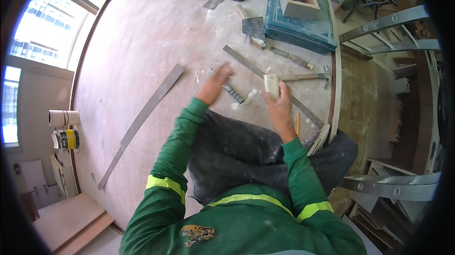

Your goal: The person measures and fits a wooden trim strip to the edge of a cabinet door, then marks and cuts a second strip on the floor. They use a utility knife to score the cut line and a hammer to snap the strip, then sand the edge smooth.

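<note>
The pale block is jutting toward eleven o'clock from my right hand, whose thumb and fingers are pinching it. A hammer is lying at one o'clock. At ten o'clock my left hand is blurring; I'm not managing to tell its grip. A ridge-handled tool is lying at its four o'clock.

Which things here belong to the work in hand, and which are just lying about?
Likely in use:
pale block, held in the right hand
ribbed-handled tool, near the left hand

Apparently lying about:
wooden-handled hammer
trowel
blue case
yellow pencil
</note>
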A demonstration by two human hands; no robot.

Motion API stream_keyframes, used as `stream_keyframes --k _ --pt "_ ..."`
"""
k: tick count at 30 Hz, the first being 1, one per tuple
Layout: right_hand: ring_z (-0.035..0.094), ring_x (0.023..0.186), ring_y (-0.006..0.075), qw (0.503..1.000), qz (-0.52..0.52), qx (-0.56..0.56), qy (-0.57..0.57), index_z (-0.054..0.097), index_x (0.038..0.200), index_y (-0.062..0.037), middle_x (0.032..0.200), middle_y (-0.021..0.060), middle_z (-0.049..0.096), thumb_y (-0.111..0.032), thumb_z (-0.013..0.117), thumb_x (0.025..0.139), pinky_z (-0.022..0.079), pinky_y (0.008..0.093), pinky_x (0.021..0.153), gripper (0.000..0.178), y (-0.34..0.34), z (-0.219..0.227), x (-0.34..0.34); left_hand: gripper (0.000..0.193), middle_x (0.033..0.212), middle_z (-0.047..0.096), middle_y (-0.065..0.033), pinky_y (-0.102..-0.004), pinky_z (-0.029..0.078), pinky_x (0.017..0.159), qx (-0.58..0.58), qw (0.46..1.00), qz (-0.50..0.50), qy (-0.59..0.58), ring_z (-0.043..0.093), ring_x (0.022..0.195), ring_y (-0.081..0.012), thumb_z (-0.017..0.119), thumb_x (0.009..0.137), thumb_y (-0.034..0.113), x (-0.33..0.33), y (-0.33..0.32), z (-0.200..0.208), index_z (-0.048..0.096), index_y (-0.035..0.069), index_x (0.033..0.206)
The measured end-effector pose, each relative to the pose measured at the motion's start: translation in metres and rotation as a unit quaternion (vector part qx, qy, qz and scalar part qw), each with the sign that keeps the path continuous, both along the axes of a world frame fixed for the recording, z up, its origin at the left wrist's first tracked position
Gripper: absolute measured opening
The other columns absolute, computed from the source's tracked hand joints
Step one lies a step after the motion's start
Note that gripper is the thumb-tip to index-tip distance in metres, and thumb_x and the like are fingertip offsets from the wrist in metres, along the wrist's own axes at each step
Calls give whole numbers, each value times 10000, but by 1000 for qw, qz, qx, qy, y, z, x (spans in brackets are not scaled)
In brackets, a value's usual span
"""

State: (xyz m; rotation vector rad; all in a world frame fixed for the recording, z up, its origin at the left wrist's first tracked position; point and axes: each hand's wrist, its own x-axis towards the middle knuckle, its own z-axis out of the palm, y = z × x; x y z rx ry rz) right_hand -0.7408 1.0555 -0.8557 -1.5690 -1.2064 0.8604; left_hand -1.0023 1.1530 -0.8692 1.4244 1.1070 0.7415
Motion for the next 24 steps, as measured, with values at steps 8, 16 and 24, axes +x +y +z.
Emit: stream_keyframes --k 8,16,24 --pt "611 1294 445 940 287 92 -158 592 1449 26 1353 248 614 -194 771 971 480 492 1132 556 46 6 28 378 1264 714 -165 -409 621 913 -152 915 198 -316 751 1049 -283 644 1124 311 73 -38 -32 562 23 1355" --pt "576 1369 407 861 122 -57 -491 573 1476 -65 1431 199 595 -322 685 1046 469 634 1067 513 170 -89 124 308 1281 667 -162 -506 623 1026 -199 846 176 -462 718 1170 -332 548 1159 230 54 19 -67 515 -12 1348" --pt "639 1192 467 898 159 -25 -410 582 1373 -43 1317 243 598 -220 701 1033 531 520 973 401 120 -56 70 269 1316 590 -232 -591 584 1128 -175 758 290 -558 683 1257 -411 530 1122 54 0 27 -88 400 -57 1330"
